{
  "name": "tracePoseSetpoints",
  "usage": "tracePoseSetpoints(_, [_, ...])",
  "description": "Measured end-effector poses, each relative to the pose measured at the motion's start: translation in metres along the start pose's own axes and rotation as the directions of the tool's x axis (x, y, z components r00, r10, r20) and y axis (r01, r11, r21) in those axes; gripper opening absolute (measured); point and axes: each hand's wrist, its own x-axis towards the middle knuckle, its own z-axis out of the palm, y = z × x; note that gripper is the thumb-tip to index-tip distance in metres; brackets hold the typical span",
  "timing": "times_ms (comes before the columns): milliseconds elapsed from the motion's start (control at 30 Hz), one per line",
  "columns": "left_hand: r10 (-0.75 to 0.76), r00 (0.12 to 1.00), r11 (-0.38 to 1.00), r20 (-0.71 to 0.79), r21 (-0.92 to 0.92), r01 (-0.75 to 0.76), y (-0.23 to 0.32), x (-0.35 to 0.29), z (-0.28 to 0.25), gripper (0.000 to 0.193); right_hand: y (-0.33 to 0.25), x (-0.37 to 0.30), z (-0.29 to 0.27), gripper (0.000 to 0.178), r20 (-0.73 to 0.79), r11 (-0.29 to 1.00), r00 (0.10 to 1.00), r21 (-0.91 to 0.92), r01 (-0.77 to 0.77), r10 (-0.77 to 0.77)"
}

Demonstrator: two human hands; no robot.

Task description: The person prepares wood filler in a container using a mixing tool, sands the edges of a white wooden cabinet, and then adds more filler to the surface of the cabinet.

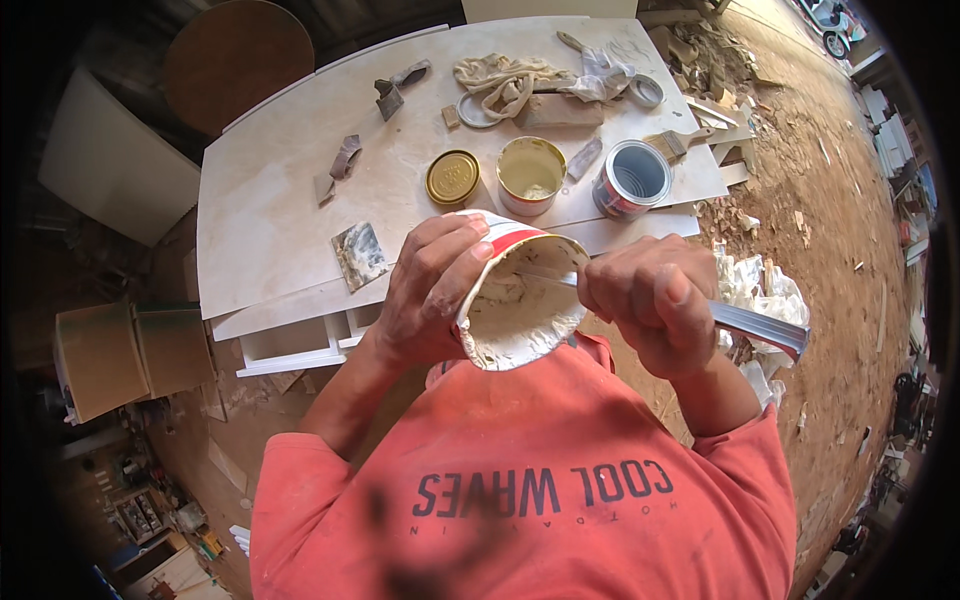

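Observation:
Tilted with its mouth toward me, a white tub with a red band point(530, 335) is held in front of my chest. My left hand point(430, 285) wraps round its side. Dried cream-coloured residue coats the inner wall and rim. My right hand point(655, 300) is closed round a grey ribbed strip point(765, 330), whose thin far end reaches into the tub. Just beyond, on the table, stand a tin with a gold lid point(453, 178), an open tin point(531, 170) with pale matter inside, and an open grey-lined can point(637, 180).
The pale work table point(270, 210) also bears a crumpled cloth point(500, 80), a wooden block point(560, 111), a brush point(670, 145), sandpaper strips point(345, 158) and a stained square plate point(360, 255). White crumpled plastic point(765, 295) lies right, on a dirt floor point(830, 200) strewn with scraps.

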Motion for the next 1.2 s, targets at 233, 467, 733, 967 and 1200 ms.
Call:
tracePoseSetpoints(233, [-0.001, 0.996, 0.997, -0.086, 0.079, 0.007, 0.005, 0.004, 0.001, 0.073, 0.006, -0.019, 0.005, 0.052, -0.132, 0.913, 0.991, 0.406, 0.037, 0.019])
tracePoseSetpoints(467, [0.053, 0.987, 0.990, -0.151, 0.141, -0.032, -0.007, -0.007, 0.009, 0.076, 0.016, -0.022, 0.021, 0.051, -0.320, 0.808, 0.948, 0.557, 0.193, -0.006])
tracePoseSetpoints(733, [0.050, 0.982, 0.983, -0.184, 0.181, -0.016, -0.017, -0.010, 0.010, 0.080, 0.009, -0.006, 0.017, 0.050, -0.274, 0.845, 0.946, 0.452, 0.284, -0.172])
tracePoseSetpoints(967, [-0.198, 0.979, 0.967, -0.052, 0.154, 0.203, -0.016, -0.029, 0.017, 0.106, -0.012, 0.013, 0.014, 0.054, -0.235, 0.877, 0.946, 0.376, 0.299, -0.222])
tracePoseSetpoints(1200, [-0.485, 0.841, 0.858, -0.238, 0.058, 0.511, -0.047, -0.084, 0.035, 0.116, -0.007, 0.027, -0.011, 0.053, -0.211, 0.893, 0.940, 0.311, 0.326, -0.269])
